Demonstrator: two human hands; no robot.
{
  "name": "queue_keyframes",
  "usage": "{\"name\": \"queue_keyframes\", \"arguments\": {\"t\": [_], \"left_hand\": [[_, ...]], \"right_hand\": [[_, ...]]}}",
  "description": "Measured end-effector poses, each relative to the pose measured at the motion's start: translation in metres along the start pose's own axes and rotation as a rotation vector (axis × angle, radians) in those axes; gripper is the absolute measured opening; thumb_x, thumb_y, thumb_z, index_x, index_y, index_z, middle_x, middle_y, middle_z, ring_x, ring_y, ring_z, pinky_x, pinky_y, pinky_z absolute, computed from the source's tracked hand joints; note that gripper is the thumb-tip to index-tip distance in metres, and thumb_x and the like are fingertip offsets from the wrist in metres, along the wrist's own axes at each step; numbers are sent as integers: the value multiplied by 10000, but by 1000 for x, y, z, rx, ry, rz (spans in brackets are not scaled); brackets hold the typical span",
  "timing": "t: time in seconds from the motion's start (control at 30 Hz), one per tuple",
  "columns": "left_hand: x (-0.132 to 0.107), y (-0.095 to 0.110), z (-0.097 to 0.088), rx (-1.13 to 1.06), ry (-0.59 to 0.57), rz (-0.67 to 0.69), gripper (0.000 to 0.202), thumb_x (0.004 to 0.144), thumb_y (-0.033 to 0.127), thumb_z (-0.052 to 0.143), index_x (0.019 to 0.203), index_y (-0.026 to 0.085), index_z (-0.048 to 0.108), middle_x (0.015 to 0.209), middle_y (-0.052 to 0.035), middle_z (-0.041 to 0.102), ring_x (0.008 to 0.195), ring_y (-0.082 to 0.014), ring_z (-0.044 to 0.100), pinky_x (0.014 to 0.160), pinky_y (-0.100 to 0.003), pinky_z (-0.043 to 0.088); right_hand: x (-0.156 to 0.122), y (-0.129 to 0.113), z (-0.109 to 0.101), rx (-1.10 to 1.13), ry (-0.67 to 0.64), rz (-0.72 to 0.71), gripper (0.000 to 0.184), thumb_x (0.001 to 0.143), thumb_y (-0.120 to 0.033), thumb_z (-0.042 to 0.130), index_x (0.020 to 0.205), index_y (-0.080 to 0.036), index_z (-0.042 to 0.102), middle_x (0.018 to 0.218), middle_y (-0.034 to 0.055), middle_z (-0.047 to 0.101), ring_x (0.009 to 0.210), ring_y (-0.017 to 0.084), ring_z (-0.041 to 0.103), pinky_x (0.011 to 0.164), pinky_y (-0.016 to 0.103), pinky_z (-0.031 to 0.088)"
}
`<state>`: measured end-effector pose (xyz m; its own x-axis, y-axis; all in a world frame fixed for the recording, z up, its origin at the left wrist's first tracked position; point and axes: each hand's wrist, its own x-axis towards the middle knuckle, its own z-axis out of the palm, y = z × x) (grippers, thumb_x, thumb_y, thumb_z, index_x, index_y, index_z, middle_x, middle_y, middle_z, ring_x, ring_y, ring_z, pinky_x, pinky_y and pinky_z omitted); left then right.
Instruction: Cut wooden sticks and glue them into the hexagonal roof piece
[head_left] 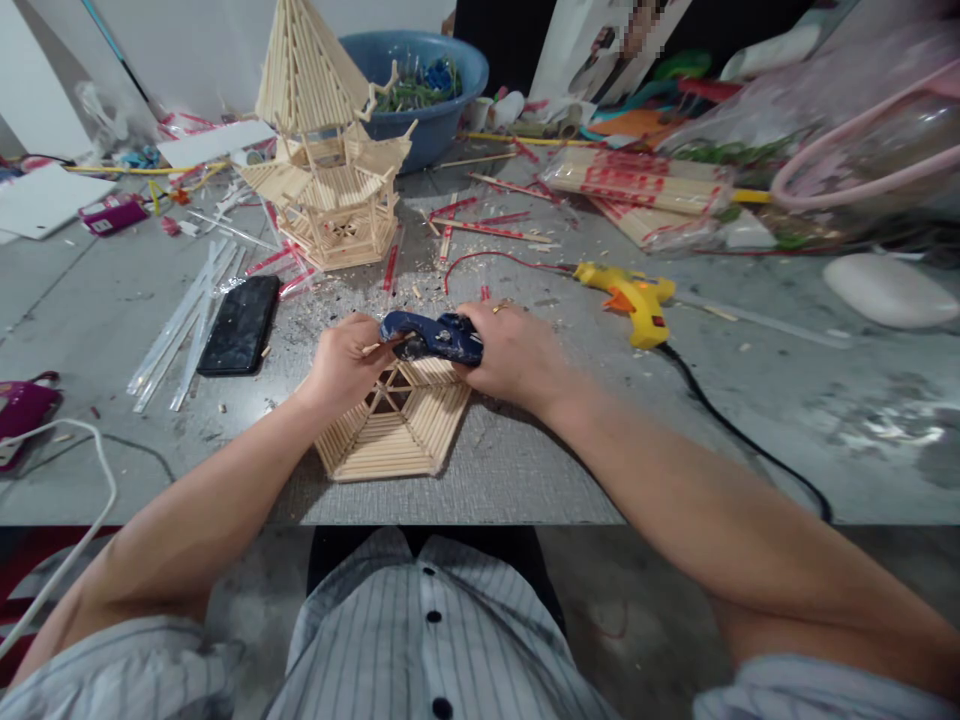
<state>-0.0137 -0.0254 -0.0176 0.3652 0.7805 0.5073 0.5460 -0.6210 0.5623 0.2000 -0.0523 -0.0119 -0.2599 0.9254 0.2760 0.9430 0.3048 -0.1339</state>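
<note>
A flat hexagonal frame of wooden sticks (397, 430) lies near the table's front edge. Above its far side my right hand (517, 355) is closed around a dark blue glue gun (431, 337), whose nozzle points left. My left hand (345, 360) pinches a short wooden stick (373, 348) right at that nozzle, over the frame. A finished stick pagoda (326, 150) stands further back on the table.
A yellow glue gun (634, 297) with a black cord lies to the right. A black phone (240, 322) and clear glue sticks (184, 320) lie to the left. Behind are a blue basin (431, 100), packs of chopsticks (637, 180), plastic bags and scattered wood bits.
</note>
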Motion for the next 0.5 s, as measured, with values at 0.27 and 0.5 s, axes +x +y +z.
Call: {"name": "queue_keyframes", "arguments": {"t": [0.27,0.5], "left_hand": [[1,0,0,-57,4,-7,201,790,212,603,594,168,594,667,-22,622,655,-114,586,579,-231,437],[1,0,0,-39,-7,-15,224,777,210,623,563,169,574,648,-11,599,636,-116,569,568,-241,419]], "right_hand": [[0,-1,-3,-5,-29,10,447,735,-289,560,1148,-122,596,1020,150,682,916,281,625,721,342,422],[0,-3,-3,-11,-60,21,430,746,-291,545,1138,-122,599,1044,147,684,942,284,634,709,336,420]]}}
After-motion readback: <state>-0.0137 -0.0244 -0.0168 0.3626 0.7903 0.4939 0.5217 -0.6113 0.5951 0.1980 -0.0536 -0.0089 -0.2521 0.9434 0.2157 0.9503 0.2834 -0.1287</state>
